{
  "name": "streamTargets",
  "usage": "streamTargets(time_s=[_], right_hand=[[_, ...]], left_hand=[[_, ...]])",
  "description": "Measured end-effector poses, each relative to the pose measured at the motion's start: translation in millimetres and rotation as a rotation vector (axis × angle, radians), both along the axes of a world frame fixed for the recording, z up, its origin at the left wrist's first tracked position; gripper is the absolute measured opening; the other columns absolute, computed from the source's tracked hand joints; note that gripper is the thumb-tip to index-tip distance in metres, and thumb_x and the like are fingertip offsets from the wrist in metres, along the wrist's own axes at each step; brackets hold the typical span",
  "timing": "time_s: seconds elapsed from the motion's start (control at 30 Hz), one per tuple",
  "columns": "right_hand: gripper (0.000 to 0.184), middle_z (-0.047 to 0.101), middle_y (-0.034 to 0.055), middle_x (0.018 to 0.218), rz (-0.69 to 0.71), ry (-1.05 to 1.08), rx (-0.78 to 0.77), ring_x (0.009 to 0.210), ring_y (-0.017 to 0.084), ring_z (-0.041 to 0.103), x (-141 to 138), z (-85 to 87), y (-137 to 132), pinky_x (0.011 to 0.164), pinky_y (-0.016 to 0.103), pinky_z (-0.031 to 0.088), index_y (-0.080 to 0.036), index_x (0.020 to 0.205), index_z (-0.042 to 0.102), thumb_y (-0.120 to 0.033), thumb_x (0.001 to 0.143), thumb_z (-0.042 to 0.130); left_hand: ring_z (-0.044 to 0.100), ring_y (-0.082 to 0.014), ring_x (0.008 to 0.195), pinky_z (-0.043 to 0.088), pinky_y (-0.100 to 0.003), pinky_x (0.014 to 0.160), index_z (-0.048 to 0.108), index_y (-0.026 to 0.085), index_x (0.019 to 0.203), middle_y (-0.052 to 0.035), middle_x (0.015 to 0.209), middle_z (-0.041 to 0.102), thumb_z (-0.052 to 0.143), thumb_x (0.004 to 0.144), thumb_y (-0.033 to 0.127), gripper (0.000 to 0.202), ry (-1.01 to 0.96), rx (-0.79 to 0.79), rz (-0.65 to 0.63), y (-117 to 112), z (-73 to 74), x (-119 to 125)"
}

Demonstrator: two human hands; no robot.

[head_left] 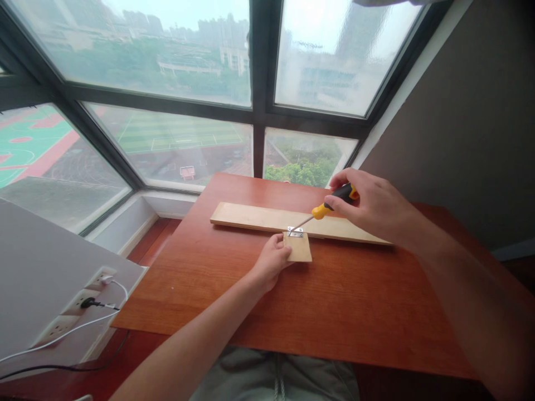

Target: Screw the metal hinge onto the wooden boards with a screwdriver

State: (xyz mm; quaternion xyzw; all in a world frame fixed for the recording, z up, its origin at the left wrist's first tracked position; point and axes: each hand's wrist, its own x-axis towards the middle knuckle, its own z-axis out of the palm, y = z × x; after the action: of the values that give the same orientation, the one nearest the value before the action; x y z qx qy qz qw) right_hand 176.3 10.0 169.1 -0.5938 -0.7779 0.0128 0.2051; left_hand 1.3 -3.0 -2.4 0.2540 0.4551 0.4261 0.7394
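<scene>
My right hand point(363, 196) is closed round the black and yellow handle of a screwdriver point(321, 211). The shaft slants down to the left, and its tip meets a small silver hinge point(296, 231). One leaf of the hinge lies on a small square wooden piece point(299, 249); the other reaches the near edge of a long pale wooden board point(259, 216). Gripping the small piece by its left side is my left hand point(273, 257), thumb on top and some fingers hidden beneath. Whether a screw sits under the tip is too small to tell.
A reddish-brown wooden table point(175, 289) carries the pieces. Behind it stand dark-framed windows point(259, 117). At the left, power sockets point(79, 303) with plugged-in cables are on a low white wall. A grey wall point(460, 150) rises to the right.
</scene>
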Motion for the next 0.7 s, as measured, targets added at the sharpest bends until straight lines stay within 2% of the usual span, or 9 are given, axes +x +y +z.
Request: streamTargets(time_s=[0.13, 0.23, 0.33, 0.4, 0.47, 0.57, 0.63, 0.7], right_hand=[[0.016, 0.070, 0.0043, 0.099, 0.018, 0.049, 0.036, 0.085, 0.023, 0.065, 0.9, -1.6, 2.1, 0.075, 0.036, 0.049, -0.023, 0.097, 0.063, -0.031, 0.082, 0.064], [0.030, 0.069, 0.0050, 0.106, 0.072, 0.112, 0.048, 0.089, 0.023, 0.066, 6.7, -3.9, 2.6, 0.079, 0.037, 0.051, -0.024, 0.107, 0.064, -0.027, 0.077, 0.068], [0.039, 0.068, 0.0048, 0.109, 0.146, 0.209, -0.017, 0.093, 0.023, 0.067, 10.2, -6.9, 1.7, 0.080, 0.036, 0.053, -0.024, 0.114, 0.061, -0.028, 0.076, 0.070], [0.040, 0.068, 0.0045, 0.108, 0.172, 0.266, -0.072, 0.094, 0.022, 0.068, 8.5, -8.1, 0.6, 0.080, 0.033, 0.053, -0.024, 0.116, 0.059, -0.030, 0.078, 0.069], [0.033, 0.070, 0.0044, 0.102, 0.121, 0.266, -0.095, 0.087, 0.021, 0.069, 4.3, -7.9, -0.6, 0.074, 0.031, 0.053, -0.023, 0.114, 0.059, -0.037, 0.084, 0.065], [0.032, 0.070, 0.0019, 0.082, 0.000, 0.210, -0.097, 0.066, 0.018, 0.069, -1.8, -5.9, -1.4, 0.059, 0.028, 0.049, -0.023, 0.107, 0.060, -0.050, 0.090, 0.057], [0.030, 0.069, 0.0000, 0.074, -0.033, 0.173, -0.081, 0.058, 0.016, 0.066, -3.3, -4.4, -1.3, 0.058, 0.028, 0.047, -0.023, 0.105, 0.060, -0.049, 0.090, 0.057], [0.025, 0.070, 0.0002, 0.076, -0.042, 0.132, -0.047, 0.061, 0.017, 0.066, -2.5, -3.5, -0.9, 0.060, 0.028, 0.047, -0.023, 0.105, 0.061, -0.042, 0.088, 0.061]], left_hand=[[0.070, -0.0196, 0.087, 0.058, -0.029, 0.073, 0.054, 0.014, 0.108, -0.0120, 0.103, 0.071, 0.058, 0.075, 0.001, 0.036, 0.003, -0.002, 0.001, 0.0, 0.8, -0.1], [0.069, -0.0191, 0.087, 0.057, -0.029, 0.073, 0.054, 0.015, 0.108, -0.0115, 0.102, 0.071, 0.057, 0.075, 0.001, 0.036, 0.010, 0.001, -0.003, -0.3, 2.0, -0.3], [0.069, -0.0182, 0.086, 0.057, -0.028, 0.073, 0.054, 0.015, 0.107, -0.0113, 0.103, 0.070, 0.056, 0.076, 0.001, 0.035, 0.013, 0.005, -0.008, -0.3, 1.9, -0.5], [0.068, -0.0179, 0.086, 0.057, -0.028, 0.073, 0.053, 0.015, 0.107, -0.0110, 0.102, 0.070, 0.056, 0.076, 0.001, 0.034, 0.010, 0.006, -0.010, 0.1, 0.7, -0.7], [0.069, -0.0180, 0.086, 0.057, -0.028, 0.073, 0.053, 0.015, 0.108, -0.0107, 0.102, 0.070, 0.056, 0.076, 0.001, 0.035, 0.002, 0.005, -0.010, 0.6, -1.0, -0.8], [0.069, -0.0184, 0.085, 0.057, -0.029, 0.074, 0.053, 0.015, 0.108, -0.0104, 0.102, 0.070, 0.057, 0.075, 0.001, 0.036, -0.007, 0.003, -0.009, 1.2, -2.9, -0.7], [0.069, -0.0184, 0.085, 0.057, -0.030, 0.074, 0.053, 0.015, 0.108, -0.0106, 0.102, 0.070, 0.057, 0.075, 0.002, 0.036, -0.005, 0.003, -0.009, 1.4, -3.5, -0.4], [0.069, -0.0185, 0.085, 0.058, -0.030, 0.074, 0.053, 0.015, 0.108, -0.0109, 0.102, 0.070, 0.058, 0.075, 0.002, 0.036, -0.005, 0.004, -0.008, 1.4, -3.5, -0.3]])
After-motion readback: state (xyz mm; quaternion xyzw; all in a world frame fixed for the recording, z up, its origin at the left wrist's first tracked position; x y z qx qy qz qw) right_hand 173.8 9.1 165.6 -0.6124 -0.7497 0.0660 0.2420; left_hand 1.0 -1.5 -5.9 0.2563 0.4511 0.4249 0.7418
